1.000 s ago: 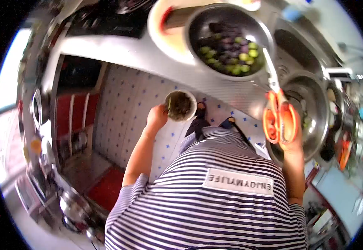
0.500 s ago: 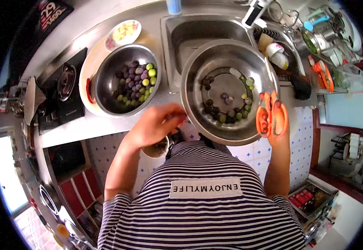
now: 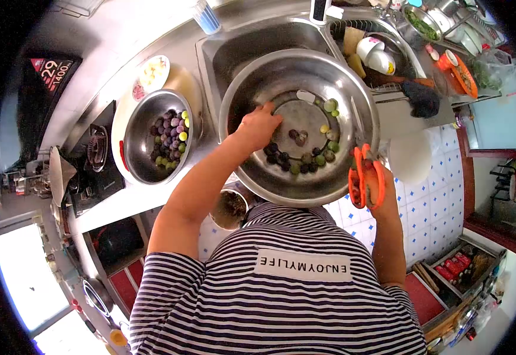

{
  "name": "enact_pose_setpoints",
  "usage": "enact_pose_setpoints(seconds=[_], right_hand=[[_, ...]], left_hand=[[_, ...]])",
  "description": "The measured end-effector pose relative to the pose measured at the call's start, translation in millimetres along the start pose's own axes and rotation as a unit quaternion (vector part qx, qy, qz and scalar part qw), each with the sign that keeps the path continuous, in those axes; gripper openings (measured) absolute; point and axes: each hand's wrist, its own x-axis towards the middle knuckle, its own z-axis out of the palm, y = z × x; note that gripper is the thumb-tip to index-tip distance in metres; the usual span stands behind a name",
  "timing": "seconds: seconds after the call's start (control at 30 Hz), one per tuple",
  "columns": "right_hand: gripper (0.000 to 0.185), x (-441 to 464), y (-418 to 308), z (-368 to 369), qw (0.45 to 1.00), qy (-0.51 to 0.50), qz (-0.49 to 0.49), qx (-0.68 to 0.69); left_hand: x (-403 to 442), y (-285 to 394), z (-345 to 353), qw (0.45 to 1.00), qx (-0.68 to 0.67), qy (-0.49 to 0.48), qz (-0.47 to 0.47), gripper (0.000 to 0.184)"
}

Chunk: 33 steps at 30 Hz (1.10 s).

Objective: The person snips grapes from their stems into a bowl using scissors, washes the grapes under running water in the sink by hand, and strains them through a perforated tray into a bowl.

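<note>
A large steel basin, held at the sink's front edge, contains several dark and green grapes. My left hand reaches over its left side, fingers curled down; whatever lies under them is hidden. At the right rim, my right hand grips scissors by their orange handles, the blades pointing away along the inside of the basin. A smaller steel bowl with purple and green grapes stands on a round board to the left.
Behind the basin is the steel sink. A plate with pale pieces rests on the round board. Below the counter, a bin holds dark scraps. Bowls sit in a rack at right.
My left hand has moved from in front of the basin up into its left side. My right hand keeps hold of the scissors. The camera view has shifted and turned.
</note>
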Motion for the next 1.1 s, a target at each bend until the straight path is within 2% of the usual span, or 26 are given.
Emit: enact_pose_setpoints(seconds=[0.07,0.13,0.17,0.2,0.23,0.27,0.3,0.37,0.4,0.47,0.53,0.63,0.67,0.73,0.77,0.8,0.83,0.9,0.93,1.0,1.03,1.1], right_hand=[[0.04,1,0,3,0.999,0.041,0.003,-0.006],[0.04,5,1,-1,0.999,0.04,0.021,0.002],[0.041,7,3,-4,0.998,0.039,0.038,0.009],[0.041,9,7,-7,0.998,0.038,0.039,0.008],[0.043,11,11,-9,0.996,0.045,-0.029,-0.073],[0.044,12,11,-8,0.991,0.045,-0.063,-0.113],[0.045,13,10,-5,0.982,0.048,-0.096,-0.153],[0.048,10,-3,9,0.986,0.032,-0.052,-0.154],[0.048,8,-6,14,0.986,0.031,-0.051,-0.155],[0.048,8,-8,22,0.968,0.044,-0.079,-0.236],[0.048,12,-5,26,0.969,0.058,-0.096,-0.219],[0.049,13,-4,33,0.975,0.093,-0.114,-0.168],[0.048,11,-8,33,0.976,0.067,-0.097,-0.186],[0.047,8,-10,30,0.975,0.043,-0.079,-0.203],[0.045,8,-10,28,0.979,0.021,-0.059,-0.192],[0.043,7,-10,25,0.983,-0.002,-0.04,-0.179],[0.043,11,-3,21,0.984,0.001,-0.045,-0.175],[0.039,12,9,15,0.981,0.049,-0.098,-0.158],[0.037,11,11,13,0.979,0.067,-0.116,-0.152],[0.035,4,1,10,0.993,0.01,0.0,-0.113],[0.032,-1,-2,12,0.995,-0.006,0.003,-0.097],[0.033,-2,0,6,0.997,0.002,0.007,-0.071]], left_hand=[[-2,-5,7,0.999,-0.033,0.002,-0.011,0.032],[-5,-10,3,0.997,-0.069,0.006,-0.023,0.032],[-6,-16,0,0.984,-0.177,0.016,-0.016,0.032],[-9,-20,-8,0.958,-0.284,0.026,-0.009,0.033],[-19,-18,-25,0.901,-0.429,-0.003,-0.067,0.029],[-32,-19,-44,0.802,-0.591,-0.004,-0.085,0.023],[-53,-19,-74,0.778,-0.622,0.024,-0.083,0.021],[-94,-34,-105,0.776,-0.608,0.122,-0.116,0.024],[-113,-42,-119,0.815,-0.525,0.151,-0.192,0.024],[-141,-72,-112,0.87,-0.358,0.242,-0.237,0.017],[-157,-91,-110,0.932,-0.111,0.187,-0.291,0.016],[-156,-85,-99,0.946,-0.046,0.168,-0.273,0.017],[-143,-70,-98,0.938,-0.016,0.254,-0.236,0.016],[-108,-33,-105,0.944,-0.048,0.295,-0.138,0.015],[-89,-14,-101,0.955,-0.172,0.224,-0.097,0.028],[-70,2,-91,0.957,-0.213,0.195,0.023,0.034],[-34,24,-65,0.957,-0.229,0.105,0.145,0.04],[-3,38,-23,0.98,-0.13,0.033,0.149,0.043],[4,41,-14,0.979,-0.129,0.031,0.154,0.043],[15,47,-2,0.983,-0.027,0.001,0.182,0.036],[17,46,-1,0.981,-0.024,-0.03,0.19,0.03],[22,45,5,0.981,-0.047,-0.024,0.187,0.031]])
